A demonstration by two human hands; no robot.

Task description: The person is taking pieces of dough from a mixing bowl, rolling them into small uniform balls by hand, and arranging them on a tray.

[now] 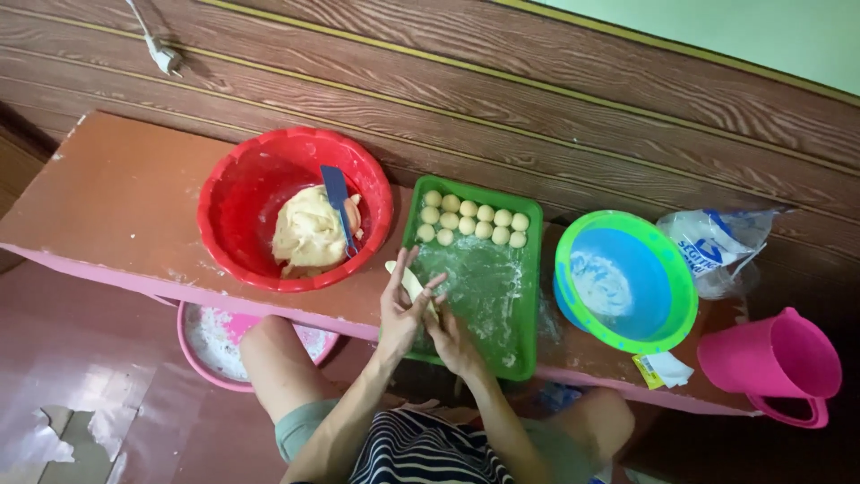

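**Rolling dough over the green tray**

A pale dough piece [414, 285] sits between my palms, at the near left edge of the green tray [530, 269]. My left hand [401, 309] is on top, fingers spread apart and straight, palm pressed on the dough. My right hand [451, 339] is under it, touching the left; whether its fingers are curled or flat I cannot tell, mostly hidden. Dough pokes out toward the tray's left rim.

In the tray, far end: dough balls [472, 219] in rows, touching one another. The rest of the tray floor is dusted with flour.

Left of the tray, just beside it: red bowl [233, 188] with a big dough lump [308, 233] and a blue scraper [339, 202] lying on the lump.

Right of the tray: green-rimmed blue bowl [674, 269] with flour inside. Past it, a flour bag [712, 242], open, and a pink jug [772, 358] nearer me. Small packet [661, 369] near the bowl's front edge.

All on a brown bench [116, 197]. Below the bench, left of the tray, a pink basin [206, 345] on the floor, partly behind my left knee [269, 345].
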